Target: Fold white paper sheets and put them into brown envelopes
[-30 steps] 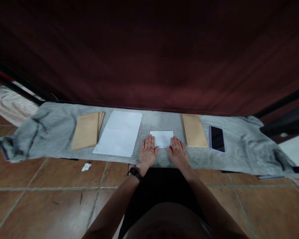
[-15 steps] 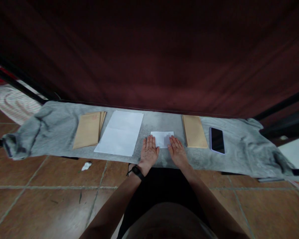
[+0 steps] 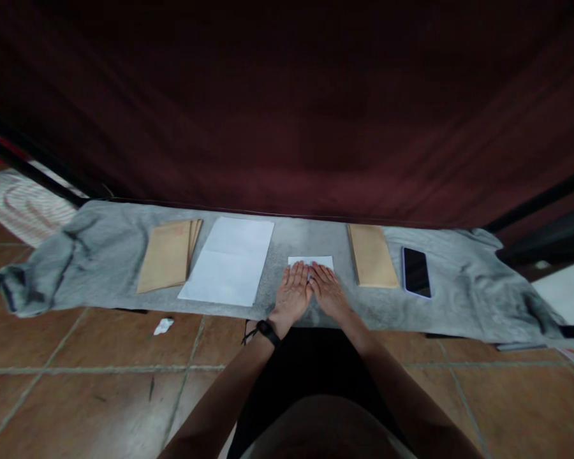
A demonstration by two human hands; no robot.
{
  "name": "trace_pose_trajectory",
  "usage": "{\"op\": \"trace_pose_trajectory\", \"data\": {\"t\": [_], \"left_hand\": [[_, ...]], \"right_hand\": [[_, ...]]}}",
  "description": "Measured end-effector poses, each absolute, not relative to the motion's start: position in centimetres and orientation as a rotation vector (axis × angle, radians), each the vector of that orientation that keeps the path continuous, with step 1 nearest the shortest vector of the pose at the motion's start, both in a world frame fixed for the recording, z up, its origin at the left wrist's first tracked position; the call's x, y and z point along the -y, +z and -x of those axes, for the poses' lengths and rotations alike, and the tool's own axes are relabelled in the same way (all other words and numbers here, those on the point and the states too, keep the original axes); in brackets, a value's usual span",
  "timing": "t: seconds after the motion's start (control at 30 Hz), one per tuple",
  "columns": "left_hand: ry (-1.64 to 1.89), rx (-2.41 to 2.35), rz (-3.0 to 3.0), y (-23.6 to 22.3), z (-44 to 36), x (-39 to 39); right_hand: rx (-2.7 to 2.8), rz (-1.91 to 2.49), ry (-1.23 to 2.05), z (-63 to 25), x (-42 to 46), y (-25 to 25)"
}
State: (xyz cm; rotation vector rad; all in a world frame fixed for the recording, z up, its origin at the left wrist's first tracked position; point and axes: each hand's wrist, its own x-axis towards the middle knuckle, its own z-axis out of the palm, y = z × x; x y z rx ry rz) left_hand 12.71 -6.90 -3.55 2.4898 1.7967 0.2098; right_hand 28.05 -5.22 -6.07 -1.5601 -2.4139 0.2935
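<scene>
A small folded sheet of white paper (image 3: 310,260) lies on the grey cloth in front of me, its lower part covered by my hands. My left hand (image 3: 293,292) rests flat on it, fingers stretched away from me, with a dark band on the wrist. Flat on the paper's right part lies my right hand (image 3: 329,292), fingers also stretched out. The two hands touch or nearly touch at the thumbs. To the left is a stack of larger white paper sheets (image 3: 232,261).
Brown envelopes (image 3: 165,258) lie fanned at the far left, and another brown envelope stack (image 3: 373,256) sits right of my hands. Beyond it is a phone (image 3: 416,273) with a purple edge. Grey cloth (image 3: 463,280) covers the narrow surface; a dark red curtain (image 3: 287,127) hangs behind.
Both hands have slid inward over the small folded paper, closing the gap between them and covering more of it. The camera view has shifted slightly.
</scene>
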Motion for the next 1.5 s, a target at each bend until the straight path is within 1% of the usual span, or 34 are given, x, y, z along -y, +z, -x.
{"op": "trace_pose_trajectory", "data": {"t": [0.1,0.2,0.43,0.6,0.7,0.83,0.93,1.03,1.13,1.5], "left_hand": [[0.186,-1.729,-2.506,-3.6,-12.9,6.2],[0.179,-1.779,-2.471,-4.0,-12.9,5.7],[0.376,-1.916,-2.420,-5.5,-11.9,5.5],[0.321,-1.992,-2.381,-5.8,-10.9,5.5],[0.292,-2.047,-2.347,-5.5,-10.6,5.5],[0.337,-2.092,-2.331,-4.9,-10.9,5.4],[0.370,-1.957,-2.410,-4.6,-12.1,5.2],[0.350,-1.812,-2.461,-4.6,-13.6,4.8],[0.332,-1.788,-2.467,-4.9,-14.3,4.5],[0.306,-1.926,-2.390,-5.4,-12.4,4.4]], "right_hand": [[2.380,1.620,0.279,-28.1,5.0,-6.0],[2.354,1.667,0.231,-28.0,5.1,-6.1],[2.202,1.775,0.097,-28.2,5.4,-6.6],[2.111,1.787,0.057,-29.2,5.6,-6.9],[2.083,1.781,0.050,-29.8,5.8,-7.1],[2.035,1.833,0.064,-29.8,5.7,-6.9],[2.080,1.801,0.123,-29.2,5.0,-6.1],[2.221,1.675,0.214,-28.4,4.0,-5.4],[2.297,1.616,0.252,-28.0,3.2,-5.3],[2.131,1.792,0.103,-29.3,3.4,-7.2]]}}
